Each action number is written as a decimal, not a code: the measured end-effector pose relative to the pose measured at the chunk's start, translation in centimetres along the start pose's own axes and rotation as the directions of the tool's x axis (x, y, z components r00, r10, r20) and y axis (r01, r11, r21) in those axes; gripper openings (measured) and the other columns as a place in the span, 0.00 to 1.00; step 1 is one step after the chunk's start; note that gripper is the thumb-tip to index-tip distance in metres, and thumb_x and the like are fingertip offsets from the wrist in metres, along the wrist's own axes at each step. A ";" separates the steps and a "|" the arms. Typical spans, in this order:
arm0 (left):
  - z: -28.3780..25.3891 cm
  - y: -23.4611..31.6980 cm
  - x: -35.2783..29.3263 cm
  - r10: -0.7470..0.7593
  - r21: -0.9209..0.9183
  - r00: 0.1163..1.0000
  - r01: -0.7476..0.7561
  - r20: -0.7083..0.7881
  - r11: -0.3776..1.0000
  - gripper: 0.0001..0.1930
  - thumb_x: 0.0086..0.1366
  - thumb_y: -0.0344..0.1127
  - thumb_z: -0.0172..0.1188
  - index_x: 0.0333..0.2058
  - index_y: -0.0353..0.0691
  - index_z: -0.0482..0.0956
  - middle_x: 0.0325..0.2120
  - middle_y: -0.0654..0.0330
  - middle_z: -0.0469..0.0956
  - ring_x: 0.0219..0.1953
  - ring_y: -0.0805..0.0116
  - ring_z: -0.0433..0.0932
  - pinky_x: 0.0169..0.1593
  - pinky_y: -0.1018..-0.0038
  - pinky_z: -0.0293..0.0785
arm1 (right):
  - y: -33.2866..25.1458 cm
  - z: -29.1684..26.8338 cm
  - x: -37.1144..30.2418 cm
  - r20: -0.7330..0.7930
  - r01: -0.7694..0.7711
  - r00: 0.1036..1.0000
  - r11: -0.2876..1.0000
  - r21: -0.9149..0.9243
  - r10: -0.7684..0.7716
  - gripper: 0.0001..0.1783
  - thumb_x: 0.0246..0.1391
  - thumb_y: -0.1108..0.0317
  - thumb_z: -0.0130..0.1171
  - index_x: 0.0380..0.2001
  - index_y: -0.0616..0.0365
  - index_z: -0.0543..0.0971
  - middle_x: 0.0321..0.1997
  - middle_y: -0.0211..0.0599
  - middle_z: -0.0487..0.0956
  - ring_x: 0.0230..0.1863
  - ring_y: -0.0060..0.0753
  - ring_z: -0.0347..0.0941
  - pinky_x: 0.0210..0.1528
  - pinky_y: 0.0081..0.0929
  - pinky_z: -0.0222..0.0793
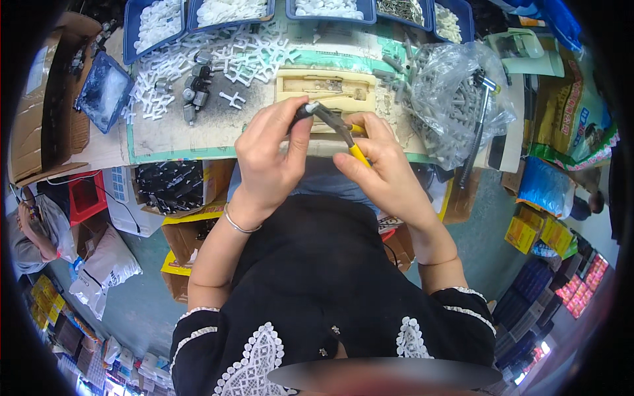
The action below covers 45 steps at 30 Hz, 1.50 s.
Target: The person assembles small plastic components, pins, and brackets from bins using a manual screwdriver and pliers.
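My left hand pinches a small dark part with a white tip, raised in front of the bench. In my right hand is a pair of pliers with yellow handles, its jaws at the white tip. Whether the jaws grip the tip, I cannot tell. Behind both hands lies a cream-coloured fixture block with a recess. White branched plastic pieces are heaped to its left, near several dark grey parts. One white cross-shaped piece lies apart from the heap.
Blue bins of small parts line the bench's far edge. At right, a hammer rests by a clear bag of grey parts. A blue tray and a cardboard box stand left. Another person's hand shows far left.
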State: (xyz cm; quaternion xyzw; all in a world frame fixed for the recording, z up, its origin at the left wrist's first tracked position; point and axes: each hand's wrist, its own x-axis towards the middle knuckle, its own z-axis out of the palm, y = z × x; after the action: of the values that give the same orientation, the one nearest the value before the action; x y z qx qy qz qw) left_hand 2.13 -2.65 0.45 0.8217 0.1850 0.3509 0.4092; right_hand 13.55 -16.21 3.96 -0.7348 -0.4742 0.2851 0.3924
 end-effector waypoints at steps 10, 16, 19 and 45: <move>-1.9 -0.8 -1.7 -0.189 -0.268 0.951 0.254 0.245 0.929 0.09 0.56 0.24 0.57 0.37 0.30 0.77 0.27 0.56 0.78 0.26 0.71 0.76 0.30 0.77 0.70 | 1.5 1.0 -0.4 0.018 0.205 0.978 0.949 -0.239 -0.207 0.13 0.48 0.68 0.59 0.18 0.65 0.72 0.37 0.47 0.71 0.37 0.48 0.66 0.41 0.37 0.63; -7.8 -3.2 -3.6 -0.312 -0.464 0.533 0.843 0.786 0.272 0.12 0.60 0.31 0.58 0.40 0.30 0.78 0.28 0.59 0.79 0.30 0.77 0.76 0.33 0.81 0.73 | 4.3 -0.4 -1.4 -0.080 0.143 0.987 0.989 0.023 -0.141 0.15 0.47 0.67 0.60 0.14 0.64 0.71 0.37 0.47 0.71 0.36 0.47 0.66 0.37 0.36 0.63; -12.0 -8.2 -8.2 -0.427 -0.347 0.420 0.907 0.801 0.241 0.14 0.58 0.37 0.61 0.38 0.31 0.79 0.26 0.59 0.78 0.26 0.75 0.76 0.31 0.80 0.73 | 4.1 -1.5 -1.0 -0.173 -0.327 0.944 0.852 -0.410 0.280 0.13 0.50 0.67 0.58 0.21 0.68 0.73 0.38 0.51 0.70 0.41 0.50 0.68 0.39 0.38 0.65; -13.4 -12.5 -18.4 -0.837 0.731 0.387 0.425 0.386 0.534 0.14 0.55 0.33 0.56 0.42 0.40 0.78 0.35 0.47 0.79 0.38 0.48 0.77 0.43 0.60 0.73 | 13.6 -17.2 30.2 0.015 0.102 0.942 0.244 -0.964 -0.335 0.19 0.44 0.76 0.54 0.41 0.46 0.80 0.42 0.37 0.75 0.48 0.41 0.70 0.45 0.38 0.69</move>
State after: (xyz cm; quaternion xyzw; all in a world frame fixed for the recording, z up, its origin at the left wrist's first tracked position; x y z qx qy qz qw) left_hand -20.43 1.17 -11.84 0.8178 0.4131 -0.2511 0.3121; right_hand 45.25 3.03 0.14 -0.7714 -0.6064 -0.1872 -0.0469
